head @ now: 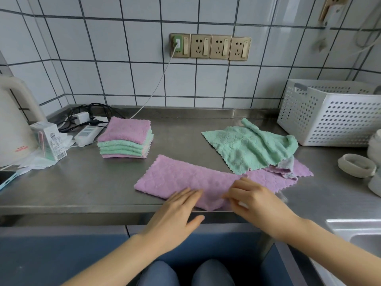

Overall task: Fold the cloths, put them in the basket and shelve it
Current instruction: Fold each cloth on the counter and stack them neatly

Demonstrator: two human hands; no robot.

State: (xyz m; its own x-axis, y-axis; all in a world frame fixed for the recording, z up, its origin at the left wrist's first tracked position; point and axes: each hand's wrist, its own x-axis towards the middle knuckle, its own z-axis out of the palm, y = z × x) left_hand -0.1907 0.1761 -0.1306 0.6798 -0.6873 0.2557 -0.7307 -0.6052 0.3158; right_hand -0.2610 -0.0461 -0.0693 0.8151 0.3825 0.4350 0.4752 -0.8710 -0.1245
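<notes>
Closest to the camera you get knees in blue jeans point(185, 273), tucked under the front edge of a stainless steel counter point(86, 182). Both bare forearms reach up over that edge. The left hand point(175, 215) lies flat with fingers straight, fingertips resting on the near edge of a purple cloth point(185, 178) that's folded into a long strip right at the counter's front. The right hand point(253, 201) is just beside it, fingers bent down onto the same strip, thumb and forefinger looking like they pinch the fabric, though it's a bit blurry so I can't say that for certain. The two hands are close but not touching.

A little further back on the right, a green cloth point(247, 149) lies unfolded and rumpled, overlapping another purple cloth point(296, 172) with a greyish scrap peeking out between them. To the left and well apart from those sits a neat stack of folded cloths point(125, 139), purple on top, green ones under it.

Far right against the wall is the white perforated basket point(329, 118), near the green cloth. Left side has a cream kettle point(14, 124), a small carton point(48, 139) and a white power strip point(87, 134) with black cables. On the tiled wall there's a row of sockets point(210, 46), one with a charger plugged in. A sink point(358, 234) corner shows bottom right.
</notes>
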